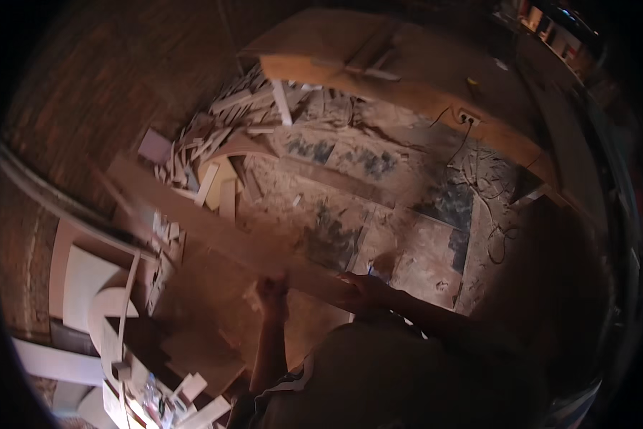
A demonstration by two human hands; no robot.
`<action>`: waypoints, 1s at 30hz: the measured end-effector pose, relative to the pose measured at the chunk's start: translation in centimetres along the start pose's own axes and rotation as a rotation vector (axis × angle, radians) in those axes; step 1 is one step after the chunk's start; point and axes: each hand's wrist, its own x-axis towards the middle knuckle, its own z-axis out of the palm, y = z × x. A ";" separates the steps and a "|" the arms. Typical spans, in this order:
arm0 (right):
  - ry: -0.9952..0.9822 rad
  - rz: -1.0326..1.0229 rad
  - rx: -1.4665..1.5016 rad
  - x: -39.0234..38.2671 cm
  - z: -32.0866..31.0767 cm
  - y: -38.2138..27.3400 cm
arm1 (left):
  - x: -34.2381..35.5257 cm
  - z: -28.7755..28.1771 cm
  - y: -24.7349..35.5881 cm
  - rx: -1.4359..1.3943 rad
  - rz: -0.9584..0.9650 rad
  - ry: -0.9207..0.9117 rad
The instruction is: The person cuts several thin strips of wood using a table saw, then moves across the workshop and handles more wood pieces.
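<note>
A long flat wooden board point(221, 239) slants across the middle of the view, its far end toward the upper left and its near end close to my body. My left hand point(271, 294) is closed on the board's lower edge. At the near end, my right hand point(366, 292) grips it with the fingers wrapped over the edge. The board is held above the floor. Dim light and some blur hide the finer detail of my fingers.
A workbench point(386, 50) stands ahead, with a power socket point(467, 119) on its side and a cable point(489, 214) trailing down. Wood offcuts point(214, 132) are heaped under its left end. Sawdust covers the floor tiles point(407, 250). Curved wooden pieces point(85, 286) lean at left.
</note>
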 end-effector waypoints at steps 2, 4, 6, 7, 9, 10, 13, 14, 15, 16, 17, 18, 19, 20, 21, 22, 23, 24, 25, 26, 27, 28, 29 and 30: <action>0.353 -0.120 0.205 2.4 3.0 -0.1 | 2.5 0.6 1.3 0.384 -0.222 -0.180; 0.529 -0.097 0.153 1.4 -9.8 1.6 | 7.5 16.1 1.1 0.122 -0.156 -0.399; 0.672 -0.029 0.238 0.6 -13.2 2.4 | 8.3 20.6 -1.3 0.207 -0.205 -0.463; 0.755 0.087 0.368 0.2 -15.1 3.5 | 9.2 22.3 -2.3 0.289 -0.240 -0.524; 0.837 0.206 0.518 0.6 -17.5 6.0 | 10.7 21.7 -5.7 0.380 -0.407 -0.635; 0.959 0.216 0.447 1.6 -18.3 7.5 | 11.4 20.8 -7.0 0.469 -0.571 -0.746; 1.107 0.318 0.307 4.7 -24.3 9.3 | 15.0 22.0 -9.0 0.696 -0.701 -0.847; 1.164 0.314 0.261 6.4 -25.8 10.6 | 16.6 22.5 -9.4 0.695 -0.696 -0.855; 1.221 0.321 0.218 8.1 -26.8 12.2 | 17.9 23.0 -9.7 0.690 -0.767 -0.926; 1.232 0.327 0.216 9.9 -28.2 13.7 | 19.4 24.0 -9.6 0.684 -0.831 -0.997; 1.251 0.342 0.303 11.9 -29.7 15.2 | 21.2 25.1 -9.6 0.687 -0.832 -1.011; 1.274 0.348 0.386 13.8 -31.9 15.7 | 23.5 26.6 -9.1 0.623 -0.836 -1.043; 1.291 0.347 0.379 15.6 -33.7 16.2 | 25.9 28.0 -8.9 0.559 -0.842 -1.076; 1.228 0.498 0.347 17.7 -35.4 16.5 | 28.1 28.9 -9.4 0.504 -0.888 -1.058; 1.161 0.631 0.308 20.3 -37.8 16.3 | 31.7 29.4 -9.9 0.503 -0.864 -1.072; 1.170 0.650 0.292 21.8 -39.0 17.3 | 34.2 29.8 -11.0 0.395 -0.918 -1.051; 1.243 0.499 0.267 23.6 -40.3 18.6 | 36.3 30.3 -12.1 0.288 -0.971 -1.025; 1.317 0.371 0.255 24.5 -41.0 20.1 | 37.8 33.2 -9.8 0.358 -1.003 -1.005; 1.314 0.392 0.278 26.2 -41.5 19.8 | 39.3 34.1 -8.4 0.373 -1.030 -0.997; 1.284 0.457 0.467 28.4 -42.4 19.3 | 40.9 34.6 -7.3 0.364 -0.968 -0.941; 1.260 0.496 0.623 30.0 -45.0 18.7 | 42.8 36.2 -6.5 0.336 -0.873 -0.904; 1.274 0.504 0.616 31.1 -45.8 20.2 | 44.0 37.1 -6.7 0.315 -0.813 -0.891; 1.279 0.466 0.655 32.5 -46.5 21.8 | 45.4 37.6 -7.3 0.310 -0.816 -0.904; 1.265 0.425 0.695 33.7 -47.5 22.1 | 46.8 37.6 -7.9 0.326 -0.807 -0.831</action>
